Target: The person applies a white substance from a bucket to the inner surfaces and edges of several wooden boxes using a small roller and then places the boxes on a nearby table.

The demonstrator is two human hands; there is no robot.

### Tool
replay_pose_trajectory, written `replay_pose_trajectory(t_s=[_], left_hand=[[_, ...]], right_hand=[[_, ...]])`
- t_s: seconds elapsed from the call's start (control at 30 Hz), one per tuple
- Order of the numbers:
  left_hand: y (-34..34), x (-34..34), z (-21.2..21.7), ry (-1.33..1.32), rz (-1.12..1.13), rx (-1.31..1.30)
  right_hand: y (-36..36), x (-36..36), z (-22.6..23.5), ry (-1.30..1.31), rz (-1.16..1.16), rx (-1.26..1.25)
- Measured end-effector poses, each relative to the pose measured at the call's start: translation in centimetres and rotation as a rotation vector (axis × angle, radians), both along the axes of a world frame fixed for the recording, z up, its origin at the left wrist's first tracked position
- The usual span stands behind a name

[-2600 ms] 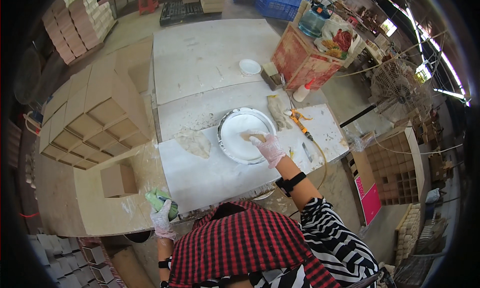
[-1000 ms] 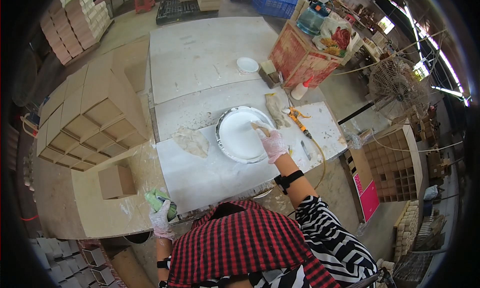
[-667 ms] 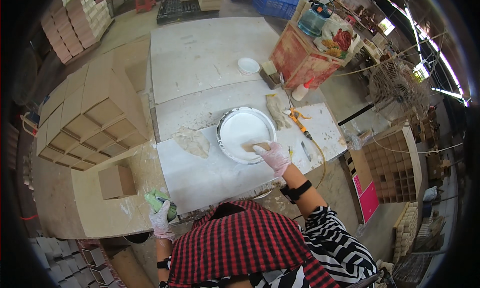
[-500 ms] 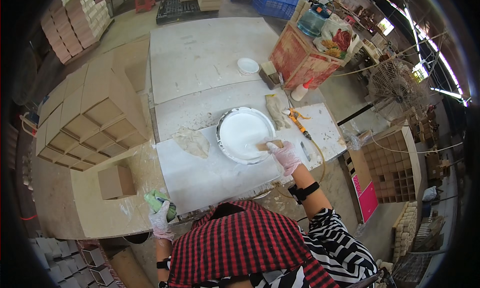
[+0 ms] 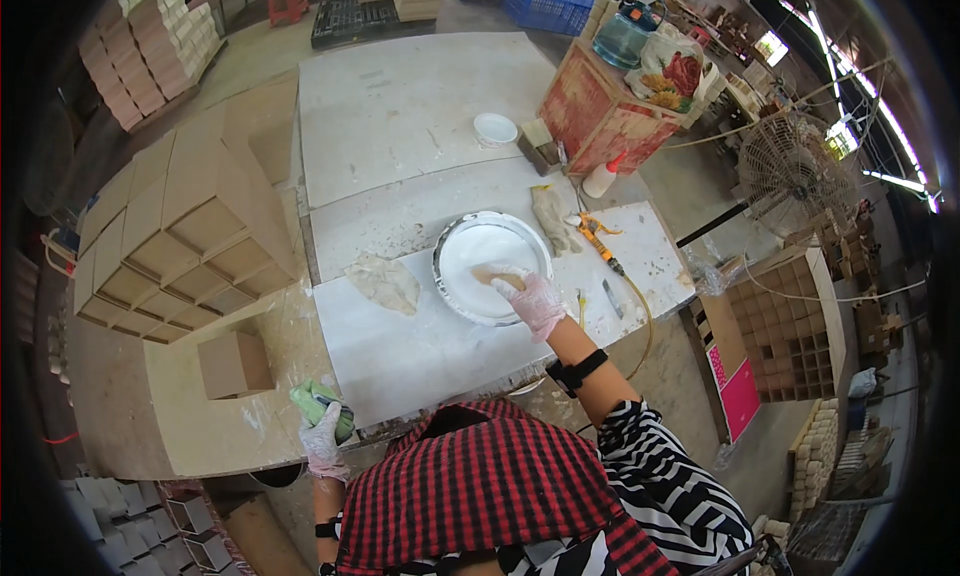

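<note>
Head view: the pale-gloved right hand (image 5: 534, 302) grasps a flat tan piece (image 5: 490, 274) over white liquid (image 5: 463, 261) in a round white tub (image 5: 441, 284) on a white-covered table (image 5: 400, 106). Near left, the gloved left hand (image 5: 322, 440) clutches a crumpled green cloth (image 5: 316, 400), right of a brown cardboard box (image 5: 232, 365).

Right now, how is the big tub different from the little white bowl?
The tub is much wider; the bowl is small. The tub's rim has dark, messy marks, while the bowl's looks plain white. The right hand reaches over the tub, but no hand is near the bowl. Both are round and white inside.
</note>
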State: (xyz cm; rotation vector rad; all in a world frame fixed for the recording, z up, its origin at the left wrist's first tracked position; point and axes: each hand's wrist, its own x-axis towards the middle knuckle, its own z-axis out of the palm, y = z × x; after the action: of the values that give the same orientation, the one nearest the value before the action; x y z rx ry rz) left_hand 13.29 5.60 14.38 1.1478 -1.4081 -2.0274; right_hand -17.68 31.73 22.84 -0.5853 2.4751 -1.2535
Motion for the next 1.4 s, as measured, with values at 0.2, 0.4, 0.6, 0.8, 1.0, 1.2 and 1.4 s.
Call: replay_pose_trajectory(t_s=[0.2,0.4,0.6,0.8,1.0,1.2,1.4], left_hand=[[0.4,-0.4,0.8,0.022,0.017,-0.015],[0.0,-0.1,-0.3,-0.022,0.021,-0.042],[0.4,-0.9,1.1,-0.057,0.019,0.011],[0.5,-1.0,1.4,-0.036,0.03,0.029],[0.2,-0.7,0.5,-0.008,0.028,0.001],[-0.1,-0.5,-0.3,-0.031,0.023,-0.024],[-0.4,-0.7,-0.2,-0.051,-0.015,0.036]], right_hand=[[4.7,-0.8,-1.1,-0.197,-0.098,0.094],[4.6,-2.4,-0.7,-0.085,-0.26,0.044],[0.8,-2.7,-2.6,0.125,-0.159,-0.1],[0.4,0.0,-0.5,-0.019,0.008,0.018],[5.4,-1.7,-2.7,-0.162,-0.137,0.123],[3.8,-2.6,0.2,0.011,-0.237,0.105],[0.5,-3.3,-3.7,0.173,-0.08,-0.161]])
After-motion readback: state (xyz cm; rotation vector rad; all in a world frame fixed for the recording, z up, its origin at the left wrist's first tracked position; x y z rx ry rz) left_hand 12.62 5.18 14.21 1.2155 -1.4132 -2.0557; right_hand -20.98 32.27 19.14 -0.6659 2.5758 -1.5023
